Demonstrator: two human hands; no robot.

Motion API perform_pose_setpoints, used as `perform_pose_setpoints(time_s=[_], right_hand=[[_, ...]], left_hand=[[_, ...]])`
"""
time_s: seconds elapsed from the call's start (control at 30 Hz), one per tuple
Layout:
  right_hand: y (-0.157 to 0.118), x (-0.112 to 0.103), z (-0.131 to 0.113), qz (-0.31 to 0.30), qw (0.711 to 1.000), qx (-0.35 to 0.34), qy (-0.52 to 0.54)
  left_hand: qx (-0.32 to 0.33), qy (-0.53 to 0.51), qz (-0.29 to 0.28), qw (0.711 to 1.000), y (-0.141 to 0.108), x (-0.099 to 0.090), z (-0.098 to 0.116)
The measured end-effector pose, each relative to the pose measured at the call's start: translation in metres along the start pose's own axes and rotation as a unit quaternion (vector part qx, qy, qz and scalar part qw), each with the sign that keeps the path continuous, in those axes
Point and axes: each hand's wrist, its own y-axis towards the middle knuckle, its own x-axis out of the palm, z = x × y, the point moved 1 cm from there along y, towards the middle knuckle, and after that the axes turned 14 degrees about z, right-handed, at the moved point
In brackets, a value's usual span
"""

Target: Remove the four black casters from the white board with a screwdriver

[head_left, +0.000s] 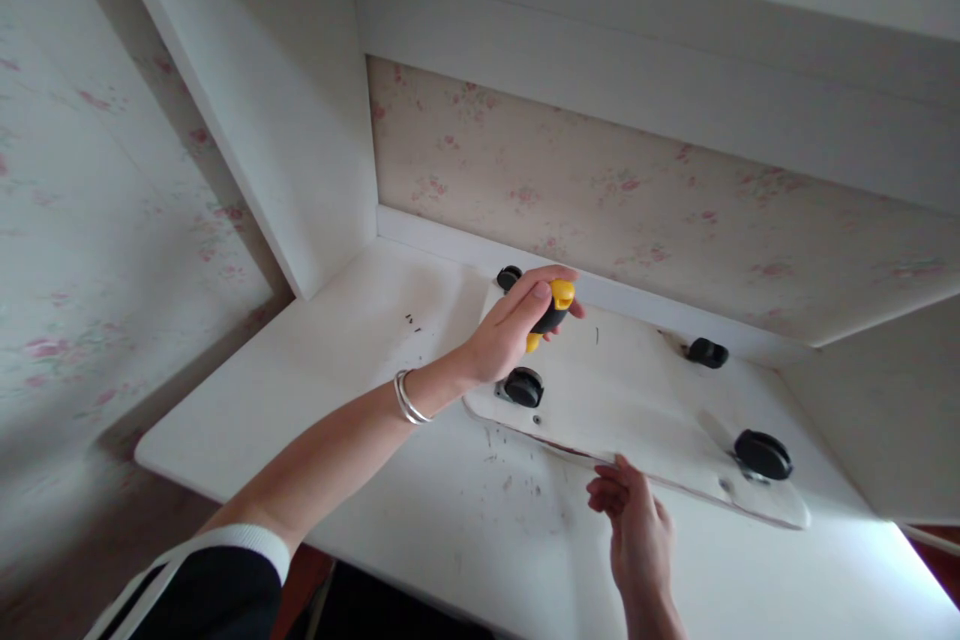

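Note:
My left hand (517, 320) is closed around a yellow and black tool handle (552, 312), held above the left part of a white board (630, 390). Black caster wheels (523, 387) stand up from the board near its corners. My right hand (630, 510) is at the board's front edge, with fingertips pinching a thin strip (577, 456) that hangs along that edge. The far end of the tool is hidden behind my left hand.
The board lies on a white desk top (300, 390) with small dark screws (412, 322) at the left and dark crumbs in front. A white side panel (285, 100), floral wall (525, 160) and overhead shelf (600, 40) enclose the desk.

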Motion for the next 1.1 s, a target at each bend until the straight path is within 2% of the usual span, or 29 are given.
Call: perform_pose_setpoints(time_s=[0.3, 0.47, 0.6, 0.7, 0.8, 0.93, 1.03, 1.1], right_hand=[[0.000, 0.000, 0.004, -0.003, 1.000, -0.007, -0.002], [0.000, 0.002, 0.005, -0.004, 1.000, -0.006, -0.006], [0.001, 0.001, 0.005, 0.003, 1.000, -0.001, -0.004], [0.002, 0.000, 0.004, 0.003, 1.000, -0.001, -0.006], [0.001, 0.000, 0.002, 0.004, 1.000, 0.002, 0.004], [0.000, 0.000, 0.001, -0.003, 1.000, 0.006, 0.009], [0.001, 0.000, 0.001, 0.005, 1.000, 0.009, 0.013], [0.001, -0.001, 0.002, 0.009, 1.000, 0.011, 0.018]], left_hand=[[0.062, 0.027, 0.069, 0.995, -0.003, -0.002, -0.014], [0.093, 0.042, 0.053, 0.993, -0.004, -0.001, -0.018], [0.114, 0.075, 0.088, 0.987, -0.001, -0.009, -0.019], [0.134, 0.028, 0.093, 0.986, 0.001, -0.014, -0.017], [0.115, -0.025, 0.087, 0.989, 0.001, -0.017, -0.016], [0.080, -0.022, 0.095, 0.992, -0.004, -0.017, -0.013], [0.118, 0.009, 0.085, 0.989, -0.011, -0.016, -0.011], [0.165, 0.037, 0.077, 0.983, -0.015, -0.016, -0.010]])
